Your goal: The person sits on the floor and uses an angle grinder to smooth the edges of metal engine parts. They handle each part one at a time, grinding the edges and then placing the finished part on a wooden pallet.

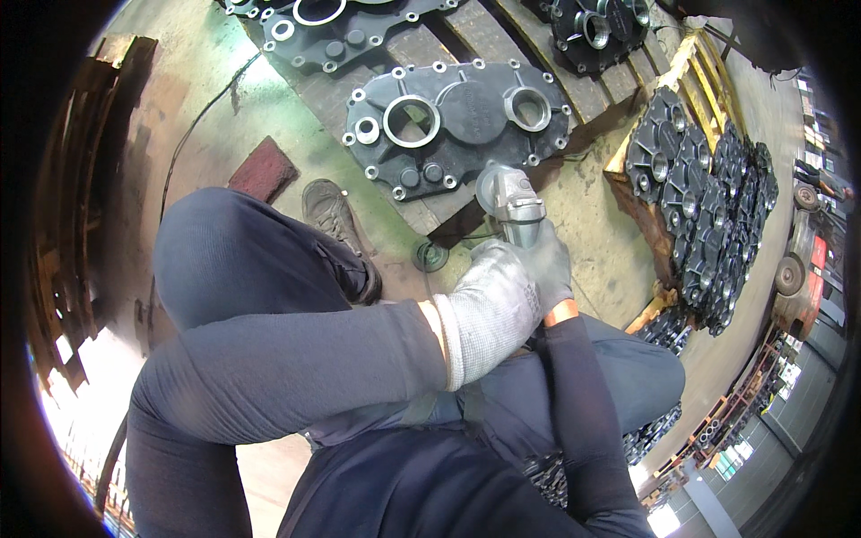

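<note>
Black castings (pixel 707 215) lie massed right of the grinder (pixel 519 208).

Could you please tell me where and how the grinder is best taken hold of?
I'd grip the grinder by its long body, coming from the wearer's near side. Its disc sits at the far end, to the left, close to the nearest casting, so that end looks best avoided. The left hand and right hand are both at the near end.
</note>
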